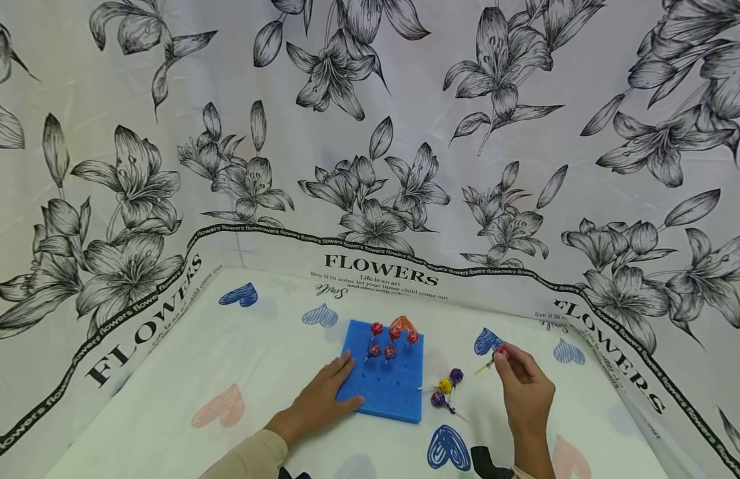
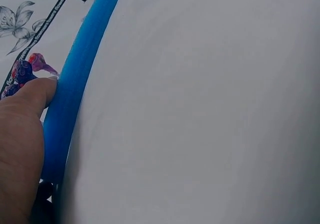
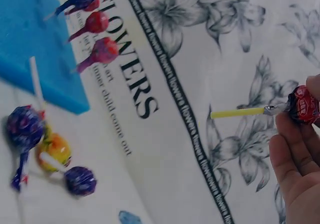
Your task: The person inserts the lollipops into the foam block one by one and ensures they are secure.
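Note:
A blue foam board [image 1: 388, 398] with small holes lies on the table, and several red and purple wrapped lollipops [image 1: 390, 333] stand in its far part. My left hand [image 1: 319, 401] rests on the board's left edge with fingers extended; its thumb [image 2: 42, 89] lies over the near side in the left wrist view. To the right of the board, my right hand [image 1: 530, 394] pinches a red-wrapped lollipop [image 3: 303, 105] by its candy head. Its yellow stick [image 3: 237, 113] points away from the fingers, toward the board's side.
Beside the board's right edge lie two purple lollipops [image 1: 456, 376] and a yellow one [image 1: 444, 386], close together. The white tablecloth [image 1: 286, 359] carries printed hearts. Behind it hangs a floral curtain [image 1: 370, 80].

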### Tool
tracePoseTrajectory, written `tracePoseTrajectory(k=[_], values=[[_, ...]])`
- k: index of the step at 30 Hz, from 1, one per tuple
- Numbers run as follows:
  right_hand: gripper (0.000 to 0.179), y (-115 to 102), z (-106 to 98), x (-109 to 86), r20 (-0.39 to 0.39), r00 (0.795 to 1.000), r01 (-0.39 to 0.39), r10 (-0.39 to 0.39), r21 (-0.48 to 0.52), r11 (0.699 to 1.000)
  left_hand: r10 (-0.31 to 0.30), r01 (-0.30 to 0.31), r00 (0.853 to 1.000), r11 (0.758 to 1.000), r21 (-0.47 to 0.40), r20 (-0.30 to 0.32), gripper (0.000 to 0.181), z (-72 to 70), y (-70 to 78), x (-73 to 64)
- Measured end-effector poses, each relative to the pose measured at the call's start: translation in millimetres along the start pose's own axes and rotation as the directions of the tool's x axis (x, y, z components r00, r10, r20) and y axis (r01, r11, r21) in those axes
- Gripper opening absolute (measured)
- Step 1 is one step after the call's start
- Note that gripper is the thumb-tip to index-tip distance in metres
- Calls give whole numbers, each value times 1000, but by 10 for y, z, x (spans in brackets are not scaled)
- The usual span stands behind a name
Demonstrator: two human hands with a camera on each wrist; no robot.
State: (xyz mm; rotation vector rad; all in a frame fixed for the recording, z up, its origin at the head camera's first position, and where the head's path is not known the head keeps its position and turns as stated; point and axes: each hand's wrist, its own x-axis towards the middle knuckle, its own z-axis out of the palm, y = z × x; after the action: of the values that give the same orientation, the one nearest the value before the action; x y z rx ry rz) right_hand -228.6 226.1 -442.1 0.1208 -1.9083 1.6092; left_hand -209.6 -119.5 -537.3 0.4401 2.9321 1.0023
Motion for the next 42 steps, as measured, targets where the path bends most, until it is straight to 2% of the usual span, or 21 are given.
tracePoseTrajectory(k=[7,14,21,27,30,36,38,42], values=[[27,-372,52,159,71,985,154,-157,52,987,15,-15,1000,1000,-6,-6,86,-23,5,6],[28,-577,144,242,121,961,233,-248,125,964,19,-19,1000,1000,-15,-1,86,-31,7,16],[30,-723,284,302,147,917,346,-371,167,923,12,-12,1000,1000,-17,4,86,-7,4,2],[29,-952,425,263,164,894,368,-418,268,891,-5,5,1000,1000,-13,9,87,1,-9,-1],[30,-961,495,271,170,882,374,-440,314,873,-2,3,1000,1000,-23,6,86,3,-14,-2],[34,-818,626,288,207,845,394,-493,381,836,-1,1,1000,1000,-22,4,86,9,-20,-1],[34,-779,669,265,227,849,375,-477,376,847,-4,4,1000,1000,-23,4,86,7,-18,-2],[31,-693,743,196,267,877,315,-399,306,898,-11,11,1000,1000,-27,5,86,4,-7,-8]])
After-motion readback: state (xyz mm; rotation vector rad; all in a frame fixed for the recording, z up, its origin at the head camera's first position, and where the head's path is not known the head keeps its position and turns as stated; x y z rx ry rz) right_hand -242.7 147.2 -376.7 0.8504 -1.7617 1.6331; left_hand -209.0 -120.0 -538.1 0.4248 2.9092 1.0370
